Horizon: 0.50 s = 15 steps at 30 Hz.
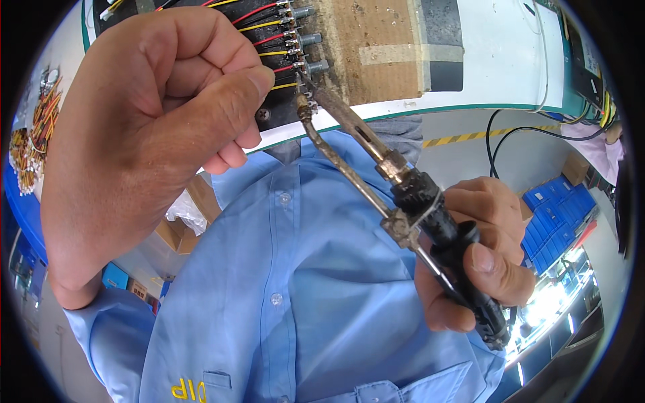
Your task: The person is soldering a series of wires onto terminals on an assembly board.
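My left hand [181,101] is closed in a pinch, thumb against forefinger, beside a row of thin red, black and yellow wires [270,54]. A wire seems to be between the fingertips, though the thumb hides much of it. My right hand [480,252] is wrapped round the black handle of a soldering iron [356,131] with a thin metal feed tube [339,164] clamped along it. Iron tip and tube end meet at the terminals of the nearest small component. Several such components with grey shafts [317,66] stand in line along a black board [269,115].
Brown cardboard [376,54] with tape across it lies right of the components. The white table edge [510,87] has a green rim. Bundled wires [37,134] lie at far left. Black cables [494,144] loop at right, above blue bins [554,208]. An open carton [178,232] sits below.
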Each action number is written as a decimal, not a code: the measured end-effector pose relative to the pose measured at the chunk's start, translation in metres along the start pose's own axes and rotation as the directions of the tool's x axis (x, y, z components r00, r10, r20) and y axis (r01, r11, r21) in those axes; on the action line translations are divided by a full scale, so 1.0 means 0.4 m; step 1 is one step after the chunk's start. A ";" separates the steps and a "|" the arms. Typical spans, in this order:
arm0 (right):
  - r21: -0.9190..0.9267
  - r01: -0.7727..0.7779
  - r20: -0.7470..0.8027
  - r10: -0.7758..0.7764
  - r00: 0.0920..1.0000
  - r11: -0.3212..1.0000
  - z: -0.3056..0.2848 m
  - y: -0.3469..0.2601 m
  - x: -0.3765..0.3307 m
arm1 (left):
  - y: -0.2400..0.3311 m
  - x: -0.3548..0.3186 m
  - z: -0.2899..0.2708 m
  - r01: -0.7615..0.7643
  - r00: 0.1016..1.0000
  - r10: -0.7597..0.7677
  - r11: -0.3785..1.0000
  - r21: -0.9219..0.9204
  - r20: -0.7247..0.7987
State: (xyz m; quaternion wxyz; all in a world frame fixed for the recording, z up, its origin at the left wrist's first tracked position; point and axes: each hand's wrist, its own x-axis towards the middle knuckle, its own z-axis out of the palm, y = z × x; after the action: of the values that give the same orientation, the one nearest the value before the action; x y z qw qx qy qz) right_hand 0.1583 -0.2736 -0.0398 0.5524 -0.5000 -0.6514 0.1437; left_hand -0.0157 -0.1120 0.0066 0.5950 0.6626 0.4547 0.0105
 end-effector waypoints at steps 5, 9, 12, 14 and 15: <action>-0.026 -0.050 0.021 0.050 0.999 0.998 -0.019 -0.014 0.002 | -0.007 0.017 -0.027 0.169 0.980 -0.169 0.986 0.008 0.108; -0.012 -0.036 0.022 0.036 0.999 0.999 -0.018 -0.014 -0.002 | 0.001 -0.001 -0.013 0.131 0.990 -0.129 0.991 -0.025 0.051; -0.009 -0.019 0.038 0.020 0.999 1.000 -0.017 -0.011 0.000 | 0.002 0.010 -0.012 0.145 0.987 -0.141 0.988 -0.051 0.082; -0.009 -0.008 0.033 0.009 0.999 1.000 -0.015 -0.008 0.001 | 0.001 0.018 -0.017 0.144 0.984 -0.142 0.990 -0.008 0.105; -0.009 -0.002 0.021 0.002 1.000 1.000 -0.013 -0.007 0.001 | 0.000 0.018 -0.018 0.145 0.984 -0.144 0.989 -0.003 0.101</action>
State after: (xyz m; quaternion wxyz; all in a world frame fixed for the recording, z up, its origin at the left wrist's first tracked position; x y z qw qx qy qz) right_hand 0.1613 -0.2763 -0.0356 0.5431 -0.5014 -0.6574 0.1468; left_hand -0.0156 -0.1019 0.0049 0.6198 0.6244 0.4711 -0.0638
